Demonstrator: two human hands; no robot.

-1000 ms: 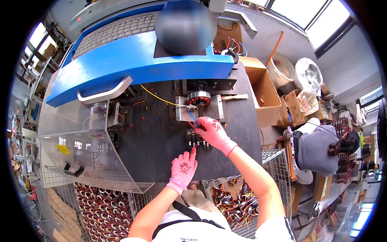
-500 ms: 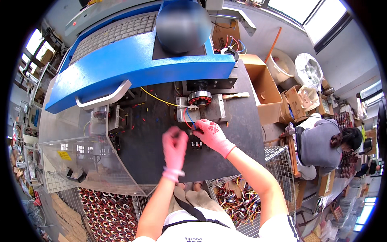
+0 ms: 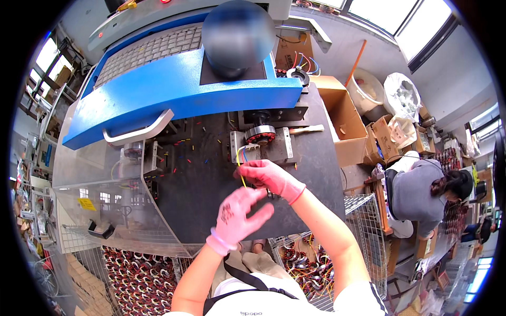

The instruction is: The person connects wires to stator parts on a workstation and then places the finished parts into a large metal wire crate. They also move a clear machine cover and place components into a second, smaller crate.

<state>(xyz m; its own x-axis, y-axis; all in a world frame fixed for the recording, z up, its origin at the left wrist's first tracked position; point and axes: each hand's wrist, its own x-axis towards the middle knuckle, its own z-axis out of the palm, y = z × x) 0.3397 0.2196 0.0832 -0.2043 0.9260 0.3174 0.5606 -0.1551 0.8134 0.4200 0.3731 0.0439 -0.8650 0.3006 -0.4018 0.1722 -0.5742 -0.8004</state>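
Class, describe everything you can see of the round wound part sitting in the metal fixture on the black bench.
The round wound part is a small ring with a dark centre and reddish-copper windings around it. It sits in a grey metal fixture on the black bench, just below the blue machine housing. Thin yellow and blue wires run from it down to the right hand, which grips them.

- Bright windows (image 3: 390, 13) run along the far right wall, letting in daylight.
- An open cardboard box (image 3: 345, 124) sits right of the dark tabletop (image 3: 205, 189).
- Wire baskets (image 3: 363, 231) stand near.
- A seated person (image 3: 421, 192) works at right.
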